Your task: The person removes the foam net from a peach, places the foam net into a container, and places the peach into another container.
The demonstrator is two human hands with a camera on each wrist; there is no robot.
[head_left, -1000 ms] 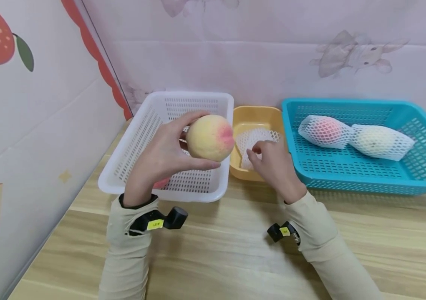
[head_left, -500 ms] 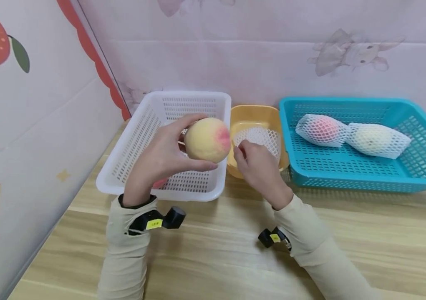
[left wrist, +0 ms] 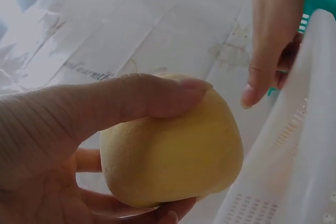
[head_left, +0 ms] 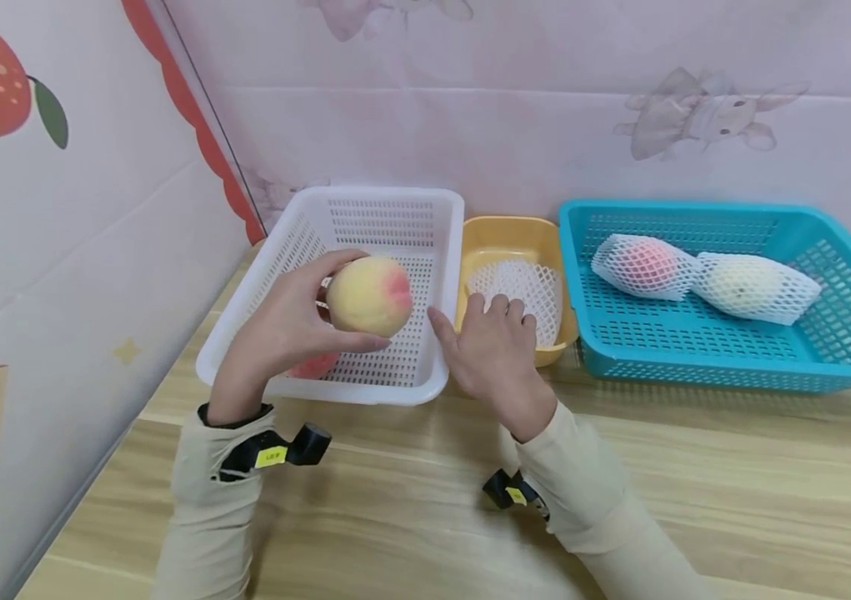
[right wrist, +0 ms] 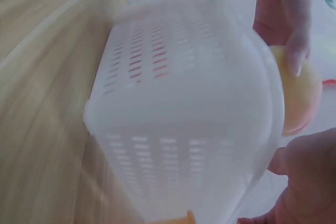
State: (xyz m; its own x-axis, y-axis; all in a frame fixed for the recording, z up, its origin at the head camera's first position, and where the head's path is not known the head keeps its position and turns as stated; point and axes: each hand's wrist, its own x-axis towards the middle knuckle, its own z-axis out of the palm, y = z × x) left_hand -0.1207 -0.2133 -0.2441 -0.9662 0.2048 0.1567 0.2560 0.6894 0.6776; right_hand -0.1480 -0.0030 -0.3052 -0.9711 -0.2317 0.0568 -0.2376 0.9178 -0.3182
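A yellow peach with a pink tip (head_left: 369, 296) is held in my left hand (head_left: 278, 321), thumb on the near side and fingers behind it, above the white basket (head_left: 436, 367). The left wrist view shows the thumb lying across the yellow side of the peach (left wrist: 178, 156). My right hand (head_left: 496, 346) holds nothing, its fingers spread over the front of the yellow bin (head_left: 508, 223) and the thumb toward the white basket's rim. White foam netting (head_left: 526, 287) lies in that bin. Another, pinkish peach (head_left: 314, 365) sits in the white basket, partly hidden by my left hand.
On the right stands a teal basket (head_left: 695, 354) with two netted fruits, one pink (head_left: 646, 265) and one pale (head_left: 751, 285). The three containers line up against a patterned wall (head_left: 515, 150) on a wooden table (head_left: 395, 483). Another wall (head_left: 110, 250) borders the left side.
My left hand has shifted left and slightly down with the peach, farther over the white basket. My right hand has moved left away from the netting, and its curled fingers have spread.
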